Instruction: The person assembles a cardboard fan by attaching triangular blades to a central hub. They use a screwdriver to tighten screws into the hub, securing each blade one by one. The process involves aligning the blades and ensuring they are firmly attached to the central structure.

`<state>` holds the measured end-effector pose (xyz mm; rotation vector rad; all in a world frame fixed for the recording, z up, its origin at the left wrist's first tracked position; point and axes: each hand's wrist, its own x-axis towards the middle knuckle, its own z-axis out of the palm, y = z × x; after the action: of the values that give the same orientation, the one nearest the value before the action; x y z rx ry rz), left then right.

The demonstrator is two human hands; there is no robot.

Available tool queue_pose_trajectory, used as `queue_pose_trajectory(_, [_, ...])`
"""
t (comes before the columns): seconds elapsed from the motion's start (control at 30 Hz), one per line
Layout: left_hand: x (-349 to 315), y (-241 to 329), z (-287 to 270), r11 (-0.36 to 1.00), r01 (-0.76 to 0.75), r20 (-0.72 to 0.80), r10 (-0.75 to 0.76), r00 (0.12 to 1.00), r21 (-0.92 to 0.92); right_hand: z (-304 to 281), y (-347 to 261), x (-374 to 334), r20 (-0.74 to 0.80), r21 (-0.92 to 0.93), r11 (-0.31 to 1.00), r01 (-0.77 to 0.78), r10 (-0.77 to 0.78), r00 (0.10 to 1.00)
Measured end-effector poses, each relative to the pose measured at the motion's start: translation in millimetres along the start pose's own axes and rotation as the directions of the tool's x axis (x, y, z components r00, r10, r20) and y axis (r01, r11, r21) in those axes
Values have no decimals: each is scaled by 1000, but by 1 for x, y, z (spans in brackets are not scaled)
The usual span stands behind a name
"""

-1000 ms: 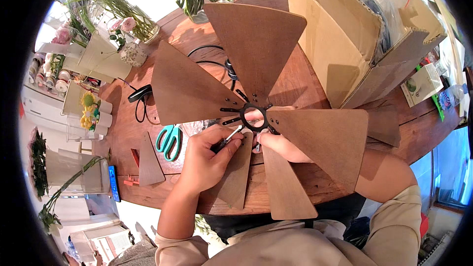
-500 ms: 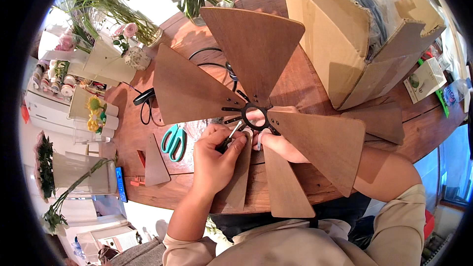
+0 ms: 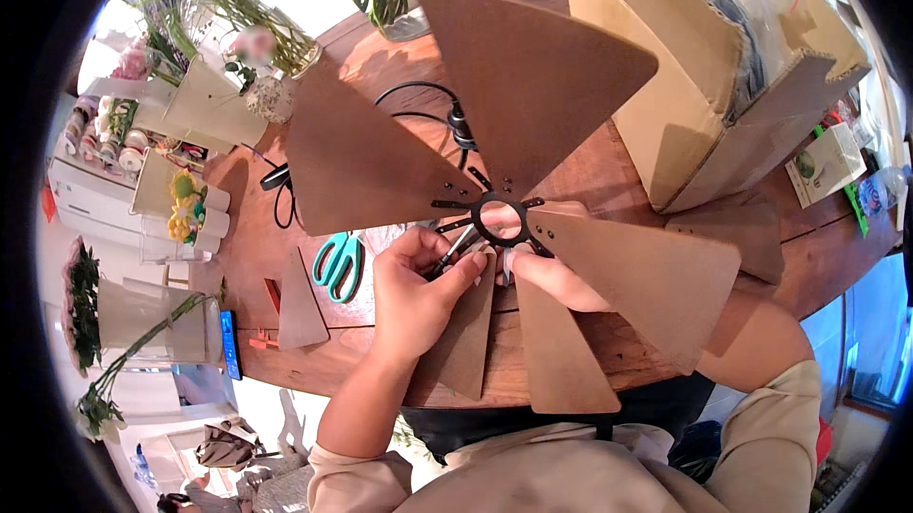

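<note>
Both my hands are at the middle of a fan-like wheel of brown wooden blades [image 3: 533, 85] fixed to a black ring [image 3: 476, 218] with metal arms. My left hand [image 3: 407, 294] is closed around what looks like a slim screwdriver [image 3: 464, 239], its shaft slanting up toward the ring's lower left edge. From below and behind, my right hand [image 3: 561, 283] grips the wheel near the ring, partly covered by the right blade. Skin shows through the ring's hole. Two narrower-looking blades hang toward me, one [image 3: 466, 347] under my left hand, one [image 3: 566, 351] beside it.
Teal-handled scissors [image 3: 339, 267] and a loose blade [image 3: 301, 309] lie left on the wooden table [image 3: 352, 356]. Behind the wheel runs a black cable [image 3: 418, 85]. A cardboard box [image 3: 685, 147] stands at far right, another blade [image 3: 737, 237] before it. Vases of flowers [image 3: 271, 99] crowd the far left.
The wheel has tilted and shifted slightly right, its far blades looking larger. The screwdriver's shaft has swung closer to the ring. A person has come into view at lower left.
</note>
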<state>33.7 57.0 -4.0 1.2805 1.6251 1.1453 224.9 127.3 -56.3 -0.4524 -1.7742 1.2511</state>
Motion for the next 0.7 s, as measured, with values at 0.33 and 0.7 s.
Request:
queue_pose_trajectory(0.33, [2,-1,-16,954,152,80,-136,987,-258,-18,-13,10,300,375,780,-500,408,862])
queue_pose_trajectory(0.7, [-9,0,-16,989,53,104,-38,994,-141,-22,-18,15,362,387,706,-593,475,802])
